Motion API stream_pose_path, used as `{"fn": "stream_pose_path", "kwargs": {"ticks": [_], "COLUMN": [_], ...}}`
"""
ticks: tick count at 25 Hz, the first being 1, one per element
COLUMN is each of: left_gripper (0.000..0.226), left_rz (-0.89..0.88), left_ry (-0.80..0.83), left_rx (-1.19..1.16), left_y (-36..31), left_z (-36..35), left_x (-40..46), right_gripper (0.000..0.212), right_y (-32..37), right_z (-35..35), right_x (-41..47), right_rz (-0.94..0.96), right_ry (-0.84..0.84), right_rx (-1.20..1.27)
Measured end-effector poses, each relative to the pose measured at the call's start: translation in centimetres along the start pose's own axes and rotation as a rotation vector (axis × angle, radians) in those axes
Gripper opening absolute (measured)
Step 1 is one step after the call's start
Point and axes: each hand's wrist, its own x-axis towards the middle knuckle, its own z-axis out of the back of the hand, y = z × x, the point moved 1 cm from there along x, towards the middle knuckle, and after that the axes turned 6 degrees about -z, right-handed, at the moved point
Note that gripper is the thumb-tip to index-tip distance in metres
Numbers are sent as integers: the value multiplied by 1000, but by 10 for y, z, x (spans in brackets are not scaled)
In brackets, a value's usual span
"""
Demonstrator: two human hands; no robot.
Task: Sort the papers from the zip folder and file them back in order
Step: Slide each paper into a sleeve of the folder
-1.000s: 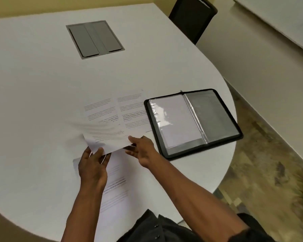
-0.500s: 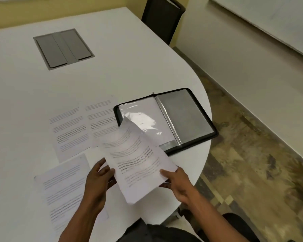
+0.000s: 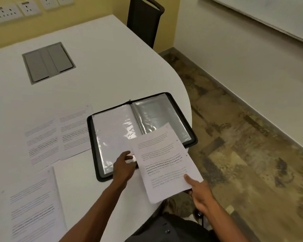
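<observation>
A black zip folder (image 3: pixel 193 136) lies open on the white table (image 3: pixel 103 70), its clear plastic sleeves showing. My right hand (image 3: pixel 200 193) pinches the near corner of a printed sheet (image 3: pixel 164 161) and holds it over the folder's right half and the table edge. My left hand (image 3: pixel 124 165) reaches onto the folder's left page, fingers touching the plastic sleeve (image 3: pixel 112 137) near the held sheet's edge. Two printed sheets (image 3: pixel 58 135) lie side by side left of the folder. A third sheet (image 3: pixel 33 205) lies near the front left.
A grey cable hatch (image 3: pixel 47 62) is set into the table farther back. A black chair (image 3: pixel 145 20) stands at the far table edge. Wall sockets (image 3: pixel 16 9) line the yellow wall. The floor (image 3: pixel 252 163) drops away on the right beyond the table's curved rim.
My right hand carried the sheet rightward over the folder. My left hand let go of the sheet and moved onto the folder's left sleeve.
</observation>
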Motion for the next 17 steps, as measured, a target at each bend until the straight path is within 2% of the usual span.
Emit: {"fn": "stream_pose_path", "kwargs": {"ticks": [3,8,13,17], "left_gripper": [49,43,20,9], "left_rz": [-181,-425,-516,-552], "left_ry": [-40,176,246,226], "left_rx": [297,725,993,1090], "left_y": [-13,-31,-27,-27], "left_z": [-44,-101,-132,-138], "left_x": [28,60,79,84], "right_gripper": [30,33,37,31], "right_y": [18,28,33,30], "right_z": [33,72,95,110], "right_x": [10,17,20,16], "right_rz": [23,41,49,38], "right_ry": [-69,-193,-248,-269], "right_rx": [32,61,139,108]}}
